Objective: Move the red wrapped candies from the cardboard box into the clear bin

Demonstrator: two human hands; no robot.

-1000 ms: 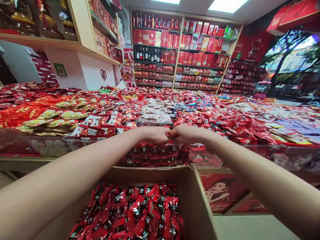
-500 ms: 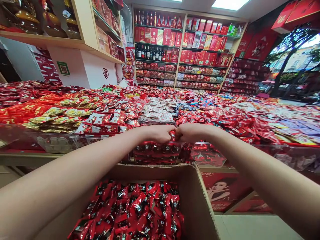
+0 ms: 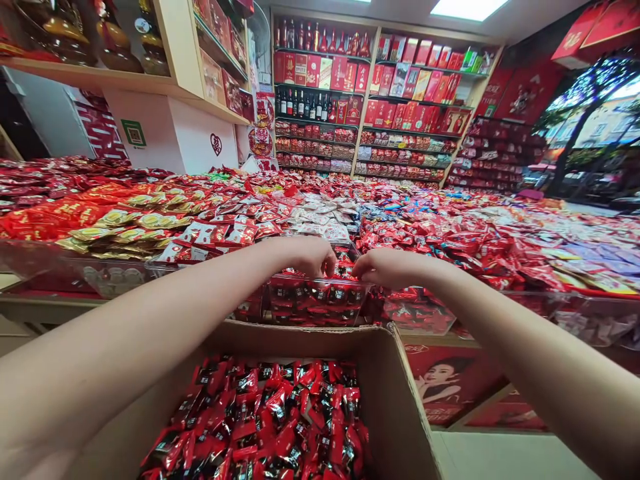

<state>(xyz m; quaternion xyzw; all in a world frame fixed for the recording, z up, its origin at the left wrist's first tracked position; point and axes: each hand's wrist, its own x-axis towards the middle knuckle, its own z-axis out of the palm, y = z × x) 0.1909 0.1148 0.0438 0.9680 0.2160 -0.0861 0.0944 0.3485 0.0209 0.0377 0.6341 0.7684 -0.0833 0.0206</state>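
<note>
Packets [image 3: 344,265], red, in clear bin [image 3: 315,281] beyond near carton [image 3: 383,380]; left hand [image 3: 315,257], right hand [image 3: 385,268] curled over its rim, apparently arranging, grip contents indeterminable, next move wanting light touch.

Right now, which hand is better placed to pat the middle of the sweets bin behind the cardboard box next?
Probably the left hand: it is over the middle of the clear bin, while the right hand is near the right edge.

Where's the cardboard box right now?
In the head view, the cardboard box is at bottom centre, just below the clear plastic bin of red-and-black packets.
</note>
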